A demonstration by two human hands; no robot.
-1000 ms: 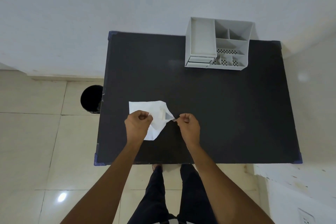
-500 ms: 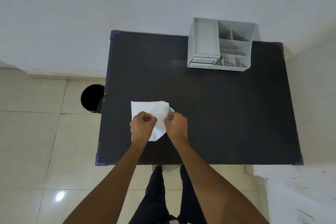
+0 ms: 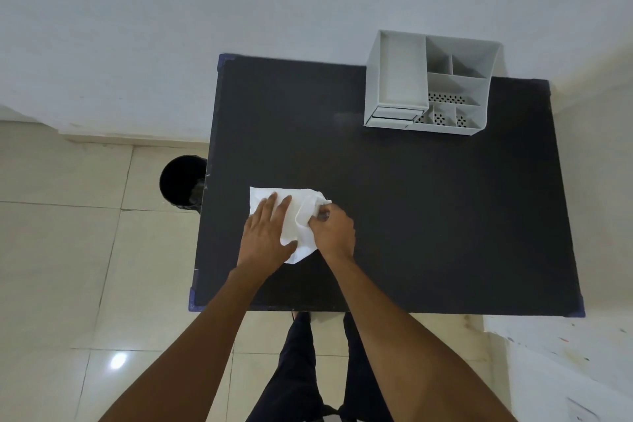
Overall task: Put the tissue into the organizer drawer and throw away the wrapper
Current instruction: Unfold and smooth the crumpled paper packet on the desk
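Note:
A white tissue [image 3: 298, 212] lies spread on the black table [image 3: 428, 216], near its front left. My left hand [image 3: 269, 233] rests flat on the tissue's left half with fingers apart. My right hand [image 3: 330, 231] pinches the tissue's raised right edge, and something small and clear shows at its fingertips; I cannot tell if it is the wrapper. The white organizer [image 3: 431, 82] stands at the table's far right, with its small drawer [image 3: 394, 116] at the lower left front, seemingly pushed in.
A black round bin [image 3: 181, 181] stands on the tiled floor just left of the table. A white wall runs behind the table. My legs show below the table's front edge. A pale surface sits at the lower right.
My left hand has gone from a fist to flat on the tissue. My right hand moved left from beside the tissue and now grips its folded right edge.

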